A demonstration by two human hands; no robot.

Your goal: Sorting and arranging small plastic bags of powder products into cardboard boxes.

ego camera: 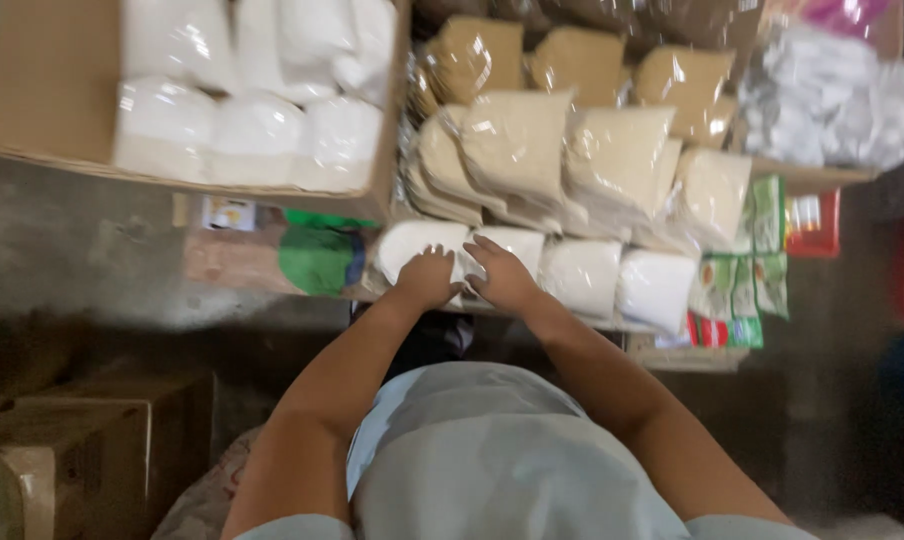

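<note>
My left hand rests with its fingers spread on a white plastic bag of powder at the front of a display. My right hand lies flat right beside it, fingers on the neighbouring white bag. The two hands nearly touch. More white bags continue the front row to the right. Behind them lie rows of beige bags and tan bags. The view is blurred, so I cannot tell if either hand grips a bag.
A large cardboard box at upper left holds several white bags. A green packet lies left of my hands; small green sachets and a red container sit right. Another cardboard box stands at lower left.
</note>
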